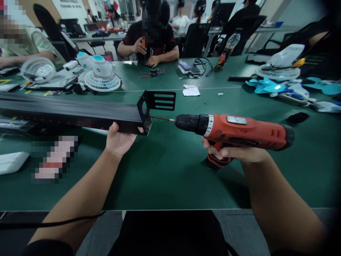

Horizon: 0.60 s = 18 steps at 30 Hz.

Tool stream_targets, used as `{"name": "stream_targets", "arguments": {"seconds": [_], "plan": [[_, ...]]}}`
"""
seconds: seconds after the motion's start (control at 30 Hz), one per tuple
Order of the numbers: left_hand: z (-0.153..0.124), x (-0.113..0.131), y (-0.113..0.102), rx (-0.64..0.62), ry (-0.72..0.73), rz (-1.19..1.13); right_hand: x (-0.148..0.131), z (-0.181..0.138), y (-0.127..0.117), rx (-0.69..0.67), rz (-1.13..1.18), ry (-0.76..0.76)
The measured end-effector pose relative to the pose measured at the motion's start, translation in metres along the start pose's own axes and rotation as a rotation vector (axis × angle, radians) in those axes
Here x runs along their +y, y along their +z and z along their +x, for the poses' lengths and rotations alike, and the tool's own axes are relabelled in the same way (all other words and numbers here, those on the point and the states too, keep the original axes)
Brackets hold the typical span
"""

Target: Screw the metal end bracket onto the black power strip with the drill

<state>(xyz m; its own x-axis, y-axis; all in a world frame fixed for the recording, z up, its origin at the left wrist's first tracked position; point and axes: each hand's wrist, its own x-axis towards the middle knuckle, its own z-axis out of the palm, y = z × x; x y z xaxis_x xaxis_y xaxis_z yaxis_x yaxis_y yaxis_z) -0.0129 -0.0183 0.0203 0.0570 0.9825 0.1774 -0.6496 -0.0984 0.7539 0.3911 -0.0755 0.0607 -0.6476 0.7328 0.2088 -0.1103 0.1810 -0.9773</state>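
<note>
My left hand (120, 140) grips the near end of a long black rectangular bar (112, 119), thumb on its side, fingers underneath. A black slotted bracket (161, 100) with a round hole stands at that end. In my right hand (231, 153) is an orange and black cordless drill (245, 131), held level and pointing left. Its long thin bit (162, 118) reaches to the end of the bar beside the bracket. Whether the tip sits in a screw there is hidden.
White fan parts (102, 80) lie at the back left. Blue fan blades (266, 85) and a fan cage (278, 72) are on the right. A bottle (227, 51), a black cable (204, 67) and a paper scrap (191, 90) lie farther back. Across the table sits a person (157, 39) handling wires (153, 72).
</note>
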Motion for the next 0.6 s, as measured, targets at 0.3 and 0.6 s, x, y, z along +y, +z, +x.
{"name": "stream_targets", "arguments": {"seconds": [0.3, 0.6], "plan": [[0.0004, 0.0006, -0.0005, -0.040, 0.006, -0.005, -0.0007, 0.0011, 0.0024, 0.033, -0.005, -0.040], [0.0008, 0.0013, 0.0019, -0.005, -0.013, 0.019, -0.0026, 0.0005, 0.0025, 0.027, -0.008, -0.005]]}}
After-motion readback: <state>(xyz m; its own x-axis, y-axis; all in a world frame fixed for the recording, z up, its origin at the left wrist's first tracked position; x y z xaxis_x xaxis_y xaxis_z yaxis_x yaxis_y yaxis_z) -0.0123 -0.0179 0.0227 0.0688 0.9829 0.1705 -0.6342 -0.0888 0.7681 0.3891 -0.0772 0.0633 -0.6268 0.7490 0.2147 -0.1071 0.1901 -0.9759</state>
